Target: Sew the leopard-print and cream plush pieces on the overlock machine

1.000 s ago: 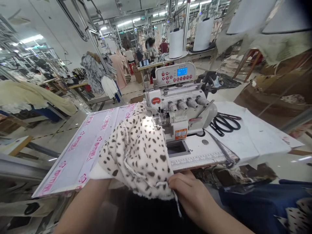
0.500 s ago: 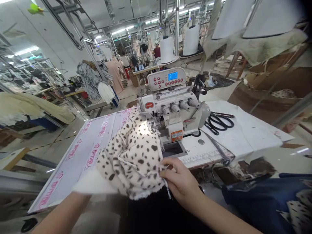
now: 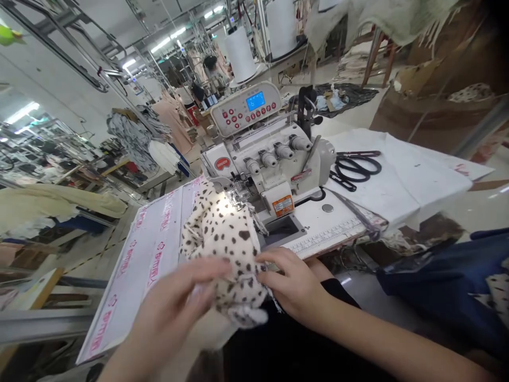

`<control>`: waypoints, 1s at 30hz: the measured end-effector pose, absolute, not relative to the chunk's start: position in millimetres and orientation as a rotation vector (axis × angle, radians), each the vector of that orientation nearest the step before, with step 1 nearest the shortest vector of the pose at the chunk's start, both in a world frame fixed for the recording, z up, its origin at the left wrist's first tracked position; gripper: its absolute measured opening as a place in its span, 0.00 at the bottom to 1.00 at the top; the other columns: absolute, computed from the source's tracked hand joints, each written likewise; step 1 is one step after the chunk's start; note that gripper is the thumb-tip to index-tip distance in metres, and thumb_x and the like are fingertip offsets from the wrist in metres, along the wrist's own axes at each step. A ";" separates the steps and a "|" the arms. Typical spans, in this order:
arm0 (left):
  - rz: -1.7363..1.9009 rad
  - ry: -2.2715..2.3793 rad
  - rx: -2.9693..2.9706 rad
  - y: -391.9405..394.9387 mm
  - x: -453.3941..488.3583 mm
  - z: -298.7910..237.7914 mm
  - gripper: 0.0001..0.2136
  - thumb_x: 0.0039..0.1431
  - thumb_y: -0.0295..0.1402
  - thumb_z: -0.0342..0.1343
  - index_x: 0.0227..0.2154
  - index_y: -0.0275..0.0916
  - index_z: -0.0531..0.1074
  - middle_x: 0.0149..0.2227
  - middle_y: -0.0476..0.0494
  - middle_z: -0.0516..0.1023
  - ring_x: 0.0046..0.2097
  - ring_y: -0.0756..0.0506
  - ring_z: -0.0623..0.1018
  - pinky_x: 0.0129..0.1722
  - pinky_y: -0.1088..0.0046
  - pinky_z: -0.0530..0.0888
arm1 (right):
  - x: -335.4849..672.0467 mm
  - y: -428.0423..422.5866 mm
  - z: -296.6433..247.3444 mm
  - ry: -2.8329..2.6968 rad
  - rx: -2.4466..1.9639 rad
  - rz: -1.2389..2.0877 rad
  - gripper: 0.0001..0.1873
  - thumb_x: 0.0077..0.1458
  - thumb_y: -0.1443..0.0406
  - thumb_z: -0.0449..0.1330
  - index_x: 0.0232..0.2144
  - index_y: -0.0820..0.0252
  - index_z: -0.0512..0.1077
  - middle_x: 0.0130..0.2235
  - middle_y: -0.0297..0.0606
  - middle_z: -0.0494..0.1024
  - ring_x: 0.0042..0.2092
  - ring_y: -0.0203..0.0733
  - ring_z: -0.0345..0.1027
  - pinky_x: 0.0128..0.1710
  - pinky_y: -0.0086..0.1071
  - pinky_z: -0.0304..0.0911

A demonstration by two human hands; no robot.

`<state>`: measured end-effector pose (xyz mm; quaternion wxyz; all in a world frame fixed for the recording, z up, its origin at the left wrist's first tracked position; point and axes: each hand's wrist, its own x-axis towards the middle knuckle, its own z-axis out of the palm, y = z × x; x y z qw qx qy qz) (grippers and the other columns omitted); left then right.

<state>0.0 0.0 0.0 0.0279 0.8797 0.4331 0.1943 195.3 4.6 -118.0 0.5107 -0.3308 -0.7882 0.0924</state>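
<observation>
White fleecy fabric with dark spots [image 3: 234,236] lies over the front of the overlock sewing machine [image 3: 264,164], its far part under the lit presser foot. My right hand [image 3: 296,284] pinches the fabric's near right edge between thumb and fingers. Over the fabric's left side is my left hand [image 3: 175,297], blurred by motion, with thumb and forefinger stretched out and apart. I cannot tell whether its fingertips touch the cloth. The near end of the fabric hangs over the table edge above my lap.
Black-handled scissors [image 3: 356,168] lie on the white tabletop [image 3: 397,159] right of the machine. A panel with pink lettering [image 3: 131,265] covers the table's left side. Thread cones [image 3: 240,55] stand behind. Dark blue cloth [image 3: 449,281] hangs at right.
My left hand has come up and right from the fabric's lower left, where something white hid it, and now shows over the cloth. My right hand keeps its pinch. The view has shifted.
</observation>
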 end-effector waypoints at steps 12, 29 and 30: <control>0.345 1.550 2.426 78.9 1.1 -24.2 0.10 0.59 0.39 0.47 0.40 0.40 0.64 0.39 0.45 0.66 0.42 0.46 0.67 0.40 0.69 0.66 | 198.3 14.3 -122.8 -2.021 -0.671 0.271 0.10 0.53 0.74 0.48 0.28 0.62 0.67 0.49 0.43 0.70 0.52 0.43 0.61 0.56 0.42 0.53; 0.516 1.124 2.933 66.0 14.8 -37.4 0.15 0.59 0.23 0.45 0.47 0.42 0.64 0.49 0.43 0.67 0.49 0.45 0.67 0.49 0.62 0.65 | 198.3 17.0 -116.8 -1.896 -0.584 0.384 0.10 0.54 0.75 0.49 0.29 0.61 0.68 0.35 0.36 0.75 0.43 0.40 0.63 0.47 0.36 0.62; 0.557 1.155 2.898 66.2 14.4 -39.4 0.14 0.59 0.24 0.46 0.46 0.42 0.65 0.49 0.44 0.68 0.49 0.45 0.67 0.49 0.62 0.65 | 201.8 17.1 -111.7 -1.895 -0.588 0.408 0.10 0.54 0.75 0.49 0.29 0.60 0.68 0.34 0.36 0.75 0.43 0.40 0.62 0.47 0.36 0.62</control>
